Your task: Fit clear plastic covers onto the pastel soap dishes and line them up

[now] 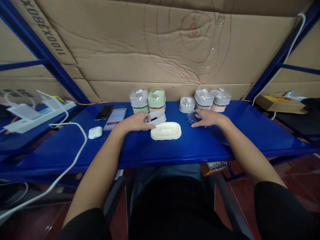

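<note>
My left hand (140, 122) is closed on one end of a light grey oval ring (160, 119), apparently a frame with an opening through it. Just in front of the ring, a cream oval tray with a raised middle (166, 131) rests on the blue table. To the right, my right hand (208, 118) curls its fingers over a clear plastic lid (192, 117) lying on the table; the hand hides part of that lid. Behind my left hand stand stacked lidded boxes in grey, green and pink (156, 98). Similar grey boxes (204, 98) stand behind my right hand.
On the left lie a lit phone (115, 118), a dark phone (105, 112) and a white earbud case (95, 132). A white cable (81, 146) runs from a power strip (40, 117) over the table's left side. Cardboard (160, 50) walls off the back; blue posts (275, 63) flank it.
</note>
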A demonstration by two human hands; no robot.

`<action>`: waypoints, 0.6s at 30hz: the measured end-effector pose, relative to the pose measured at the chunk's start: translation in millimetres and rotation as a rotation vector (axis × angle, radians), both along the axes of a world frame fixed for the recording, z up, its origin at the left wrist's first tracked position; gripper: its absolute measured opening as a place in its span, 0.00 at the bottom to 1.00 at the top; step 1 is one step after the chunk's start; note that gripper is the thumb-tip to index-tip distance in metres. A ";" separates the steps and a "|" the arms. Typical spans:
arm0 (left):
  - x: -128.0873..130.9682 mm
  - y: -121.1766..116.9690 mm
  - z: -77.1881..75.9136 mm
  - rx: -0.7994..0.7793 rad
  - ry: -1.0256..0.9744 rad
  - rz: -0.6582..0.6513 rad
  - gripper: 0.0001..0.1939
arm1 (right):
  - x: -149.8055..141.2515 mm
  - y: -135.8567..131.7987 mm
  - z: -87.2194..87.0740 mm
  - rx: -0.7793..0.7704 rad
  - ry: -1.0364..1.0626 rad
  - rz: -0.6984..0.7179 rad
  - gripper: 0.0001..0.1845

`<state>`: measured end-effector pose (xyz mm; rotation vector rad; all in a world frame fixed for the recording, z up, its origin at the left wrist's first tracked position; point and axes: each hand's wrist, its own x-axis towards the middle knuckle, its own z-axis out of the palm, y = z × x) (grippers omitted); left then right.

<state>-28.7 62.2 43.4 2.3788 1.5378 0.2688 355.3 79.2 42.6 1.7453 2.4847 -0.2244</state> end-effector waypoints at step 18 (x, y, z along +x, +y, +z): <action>40.4 -17.3 -30.5 0.073 -0.190 -0.419 0.32 | 2.0 -0.5 -0.5 0.055 0.052 0.031 0.50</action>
